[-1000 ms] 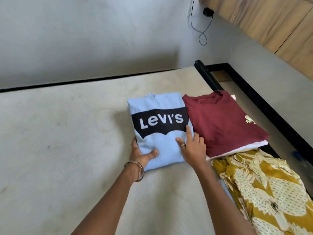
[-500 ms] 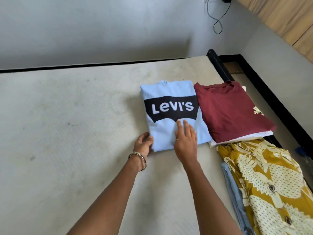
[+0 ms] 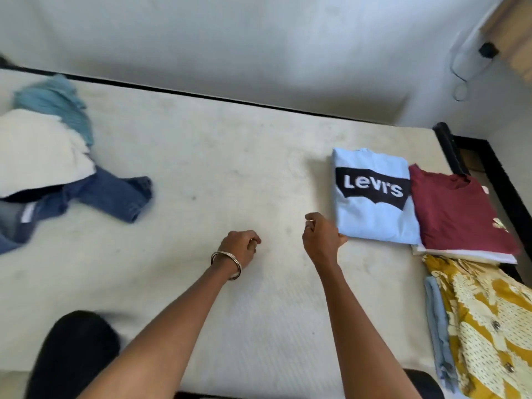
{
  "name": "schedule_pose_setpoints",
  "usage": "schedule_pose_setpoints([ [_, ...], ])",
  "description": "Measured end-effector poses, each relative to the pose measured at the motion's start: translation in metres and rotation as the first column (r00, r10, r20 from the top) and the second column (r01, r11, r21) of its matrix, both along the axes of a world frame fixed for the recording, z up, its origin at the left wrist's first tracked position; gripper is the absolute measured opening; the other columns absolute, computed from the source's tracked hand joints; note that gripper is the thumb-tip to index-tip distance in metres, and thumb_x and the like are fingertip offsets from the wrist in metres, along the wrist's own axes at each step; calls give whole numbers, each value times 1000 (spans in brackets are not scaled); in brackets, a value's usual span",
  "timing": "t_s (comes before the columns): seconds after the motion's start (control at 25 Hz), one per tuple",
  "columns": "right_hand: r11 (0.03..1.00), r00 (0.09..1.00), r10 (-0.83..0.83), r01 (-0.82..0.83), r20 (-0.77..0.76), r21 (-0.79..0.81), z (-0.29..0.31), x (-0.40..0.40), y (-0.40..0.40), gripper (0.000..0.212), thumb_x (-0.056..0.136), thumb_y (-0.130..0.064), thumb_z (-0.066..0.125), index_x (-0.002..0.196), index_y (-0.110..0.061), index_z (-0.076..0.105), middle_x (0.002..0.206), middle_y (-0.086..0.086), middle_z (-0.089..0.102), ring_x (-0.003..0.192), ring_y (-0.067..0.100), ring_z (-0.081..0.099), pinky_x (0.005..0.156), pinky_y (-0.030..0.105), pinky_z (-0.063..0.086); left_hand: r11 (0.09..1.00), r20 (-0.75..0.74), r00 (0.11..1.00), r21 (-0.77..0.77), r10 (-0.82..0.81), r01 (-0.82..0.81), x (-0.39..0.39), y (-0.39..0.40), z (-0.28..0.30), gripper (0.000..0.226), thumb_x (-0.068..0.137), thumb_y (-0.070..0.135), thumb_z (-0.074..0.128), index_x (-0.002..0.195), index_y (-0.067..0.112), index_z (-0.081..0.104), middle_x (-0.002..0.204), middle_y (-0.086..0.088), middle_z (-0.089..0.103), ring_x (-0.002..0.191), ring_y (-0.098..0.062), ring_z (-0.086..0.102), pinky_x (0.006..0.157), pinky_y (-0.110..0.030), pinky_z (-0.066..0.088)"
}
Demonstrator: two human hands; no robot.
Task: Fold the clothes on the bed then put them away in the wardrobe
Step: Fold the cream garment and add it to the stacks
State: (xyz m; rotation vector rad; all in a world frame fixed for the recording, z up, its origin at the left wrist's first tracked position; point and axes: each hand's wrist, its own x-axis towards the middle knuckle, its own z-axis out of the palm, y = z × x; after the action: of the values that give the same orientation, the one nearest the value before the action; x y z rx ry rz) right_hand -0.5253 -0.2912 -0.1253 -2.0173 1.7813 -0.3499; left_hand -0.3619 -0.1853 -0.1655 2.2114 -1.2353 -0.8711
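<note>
A folded light-blue Levi's T-shirt (image 3: 374, 203) lies on the bed (image 3: 218, 174), beside a folded maroon T-shirt (image 3: 457, 214) that sits on a white garment. A yellow floral shirt (image 3: 486, 318) lies nearer me on a pale blue piece. Far left is an unfolded heap: a cream garment (image 3: 37, 151), a teal one (image 3: 60, 102) and blue jeans (image 3: 112, 197). My left hand (image 3: 240, 249), with a bangle, hovers over the bare mattress, fingers loosely curled, holding nothing. My right hand (image 3: 322, 237) is just left of the Levi's shirt's near corner, fingers curled, empty.
The wall runs along the bed's far side. A black bed frame (image 3: 449, 151) edges the right end, with floor beyond. Wooden wardrobe panels (image 3: 515, 30) show at the top right, with a cable and plug on the wall. My dark knee (image 3: 74, 352) rests at the bed's near edge.
Both hands have come off the folded Levi's shirt and drawn left over the bare mattress. The view swung left, bringing the unfolded heap into sight.
</note>
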Motion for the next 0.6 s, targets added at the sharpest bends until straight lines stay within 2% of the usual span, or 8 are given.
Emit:
schedule_pose_setpoints([
  [0.12, 986, 985, 168, -167, 44, -11, 6, 74, 39, 35, 91, -7, 47, 113, -26, 66, 98, -4, 69, 109, 22, 54, 80, 35, 22, 973, 154, 964, -119, 216, -199, 87, 54, 14, 22, 89, 11, 52, 97, 19, 72, 86, -6, 74, 88, -29, 67, 84, -39, 50],
  [0.24, 941, 939, 336, -338, 74, 16, 7, 162, 80, 31, 95, -12, 46, 113, -28, 65, 98, -5, 69, 109, 21, 54, 79, 35, 22, 893, 338, 827, -195, 450, -406, 189, 117, 30, 21, 89, 12, 54, 100, 17, 72, 92, -10, 73, 91, -34, 65, 82, -40, 47],
  [0.36, 875, 874, 479, -483, 81, 39, 9, 238, 111, 28, 100, -20, 45, 123, -28, 58, 100, -5, 69, 111, 20, 50, 81, 35, 24, 803, 442, 674, -255, 592, -538, 273, 164, 48, 22, 86, 8, 57, 101, 14, 72, 92, -17, 70, 93, -39, 62, 80, -44, 45],
  [0.44, 810, 809, 580, -585, 93, 42, 8, 294, 126, 31, 100, -22, 46, 131, -26, 52, 110, -3, 67, 113, 20, 48, 84, 36, 27, 763, 496, 598, -249, 629, -597, 322, 189, 54, 22, 84, 6, 59, 102, 12, 70, 95, -18, 69, 96, -40, 59, 80, -46, 45],
  [0.52, 734, 738, 670, -675, 83, 75, 3, 349, 135, 39, 100, -27, 48, 139, -24, 43, 125, 0, 60, 116, 23, 47, 87, 37, 29, 762, 579, 549, -214, 602, -611, 365, 206, 51, 26, 83, 9, 62, 109, 11, 67, 106, -17, 63, 104, -40, 54, 82, -48, 44],
  [0.6, 663, 673, 738, -736, 41, 137, -9, 398, 142, 54, 98, -34, 53, 146, -24, 33, 138, 3, 49, 125, 27, 41, 96, 42, 32, 793, 674, 516, -175, 528, -584, 398, 213, 46, 44, 79, 13, 69, 122, 12, 61, 122, -15, 56, 114, -38, 48, 87, -51, 42],
])
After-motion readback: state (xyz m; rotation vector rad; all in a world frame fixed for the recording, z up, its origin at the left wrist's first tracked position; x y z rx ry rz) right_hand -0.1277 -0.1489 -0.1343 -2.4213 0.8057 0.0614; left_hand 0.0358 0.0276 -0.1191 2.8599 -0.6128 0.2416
